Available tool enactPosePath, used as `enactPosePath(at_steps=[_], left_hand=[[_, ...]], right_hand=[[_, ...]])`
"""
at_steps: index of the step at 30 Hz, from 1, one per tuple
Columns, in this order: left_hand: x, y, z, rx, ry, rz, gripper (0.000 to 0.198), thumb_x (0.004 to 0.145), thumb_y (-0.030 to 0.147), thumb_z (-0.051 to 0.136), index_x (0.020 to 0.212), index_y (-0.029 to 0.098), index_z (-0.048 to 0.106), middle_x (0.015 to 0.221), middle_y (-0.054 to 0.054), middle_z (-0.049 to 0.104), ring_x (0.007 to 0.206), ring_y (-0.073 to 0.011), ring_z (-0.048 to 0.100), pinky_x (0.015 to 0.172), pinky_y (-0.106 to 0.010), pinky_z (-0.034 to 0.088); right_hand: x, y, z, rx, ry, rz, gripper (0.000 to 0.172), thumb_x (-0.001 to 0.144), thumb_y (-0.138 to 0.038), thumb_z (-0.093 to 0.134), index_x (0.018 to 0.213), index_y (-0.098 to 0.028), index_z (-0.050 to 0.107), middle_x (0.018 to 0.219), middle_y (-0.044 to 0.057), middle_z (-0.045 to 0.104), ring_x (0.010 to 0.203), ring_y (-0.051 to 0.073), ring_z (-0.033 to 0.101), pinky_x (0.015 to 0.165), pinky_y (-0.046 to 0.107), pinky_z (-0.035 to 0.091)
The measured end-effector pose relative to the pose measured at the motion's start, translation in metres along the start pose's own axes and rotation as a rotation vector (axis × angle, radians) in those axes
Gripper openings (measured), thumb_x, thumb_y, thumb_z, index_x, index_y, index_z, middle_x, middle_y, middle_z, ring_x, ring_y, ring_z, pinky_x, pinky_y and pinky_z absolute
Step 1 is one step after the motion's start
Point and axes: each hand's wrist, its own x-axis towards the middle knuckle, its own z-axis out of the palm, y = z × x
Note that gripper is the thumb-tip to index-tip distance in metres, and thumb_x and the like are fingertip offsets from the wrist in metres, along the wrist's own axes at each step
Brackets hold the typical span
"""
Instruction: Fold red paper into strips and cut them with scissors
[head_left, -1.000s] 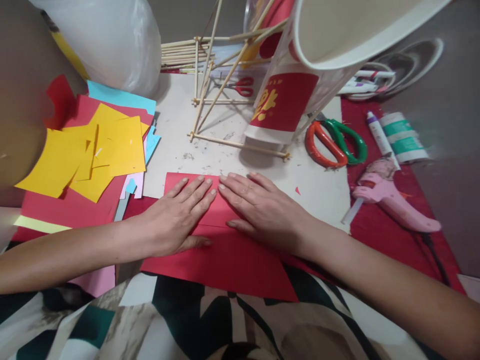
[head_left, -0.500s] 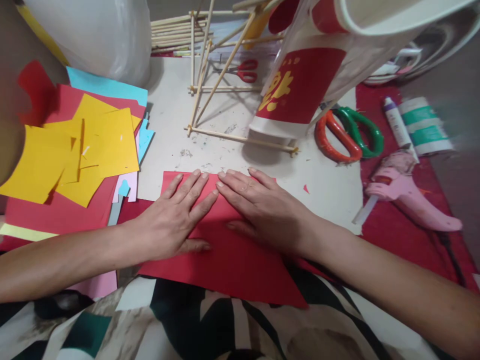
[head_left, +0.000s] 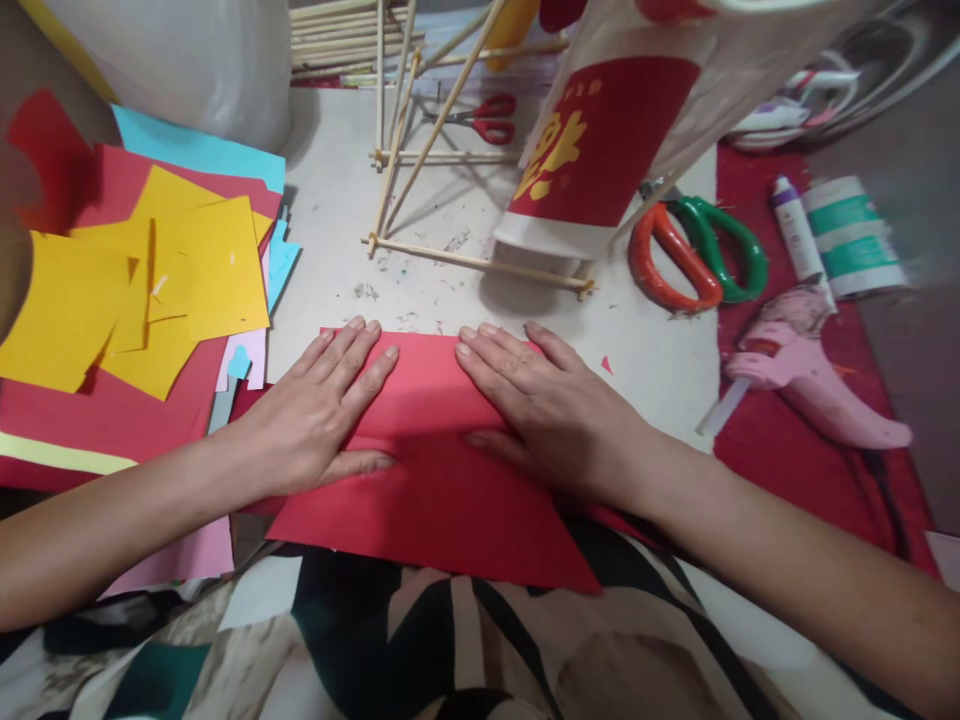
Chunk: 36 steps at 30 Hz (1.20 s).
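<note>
A folded sheet of red paper (head_left: 427, 400) lies on the white table (head_left: 450, 280) in front of me, its near edge hanging over my lap. My left hand (head_left: 315, 415) lies flat on its left part, fingers stretched out and pointing away. My right hand (head_left: 544, 405) presses flat on its right part, fingers spread. A gap of bare red paper shows between the two hands.
Yellow, red, blue and pink paper sheets (head_left: 150, 290) are piled at the left. A wooden stick frame (head_left: 420, 150) and a red-and-white paper lantern (head_left: 592, 150) stand behind. Orange-and-green scissors (head_left: 697, 265), a pink glue gun (head_left: 810, 370), a glue stick (head_left: 795, 235) and a tape roll (head_left: 851, 240) lie right.
My hands, which met fingertip to fingertip at the middle of the red paper, have slid apart along it, left hand leftward and right hand rightward. The view tilted down a little.
</note>
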Motion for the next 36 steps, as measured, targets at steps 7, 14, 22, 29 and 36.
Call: enactPosePath(at_steps=[7,14,22,29,36], left_hand=[[-0.014,-0.005,-0.004,0.003,0.007,-0.092,0.103,0.096,0.078,0.034,0.163,0.001,0.021,0.169,-0.031,0.019,0.159,-0.0418,0.013,0.127,-0.059,0.021],[-0.017,-0.005,-0.007,0.056,-0.012,-0.126,0.104,0.095,0.08,0.028,0.163,0.001,0.024,0.168,-0.032,0.019,0.159,-0.042,0.015,0.126,-0.059,0.023],[-0.022,-0.003,-0.01,0.136,-0.04,-0.207,0.101,0.095,0.08,0.026,0.163,0.006,0.029,0.168,-0.034,0.018,0.157,-0.0491,0.017,0.121,-0.064,0.03],[-0.014,0.014,-0.021,0.111,0.042,-0.16,0.104,0.093,0.082,0.032,0.162,0.005,0.031,0.169,-0.032,0.017,0.158,-0.0466,0.013,0.125,-0.062,0.023],[0.027,0.028,-0.014,0.008,-0.046,0.072,0.104,0.096,0.077,0.037,0.164,0.0,0.017,0.17,-0.028,0.011,0.16,-0.0371,0.005,0.128,-0.054,0.019]], right_hand=[[-0.006,0.001,-0.001,-0.033,-0.028,0.05,0.07,0.101,-0.045,0.051,0.156,-0.004,0.037,0.159,0.025,0.046,0.15,0.037,0.043,0.12,0.059,0.034],[-0.022,0.01,0.002,-0.068,-0.005,0.049,0.076,0.103,-0.046,0.048,0.163,-0.005,0.024,0.162,0.026,0.041,0.151,0.037,0.041,0.12,0.061,0.032],[-0.032,0.01,-0.004,-0.074,-0.027,0.126,0.074,0.104,-0.048,0.046,0.16,-0.003,0.03,0.163,0.027,0.039,0.153,0.037,0.037,0.122,0.059,0.031],[-0.027,-0.001,-0.025,-0.054,-0.009,0.142,0.075,0.104,-0.052,0.044,0.156,0.001,0.037,0.161,0.029,0.04,0.153,0.038,0.038,0.122,0.059,0.033],[0.008,-0.013,-0.009,-0.013,-0.08,-0.008,0.081,0.102,-0.058,0.046,0.156,0.002,0.037,0.162,0.028,0.038,0.153,0.038,0.036,0.123,0.057,0.033]])
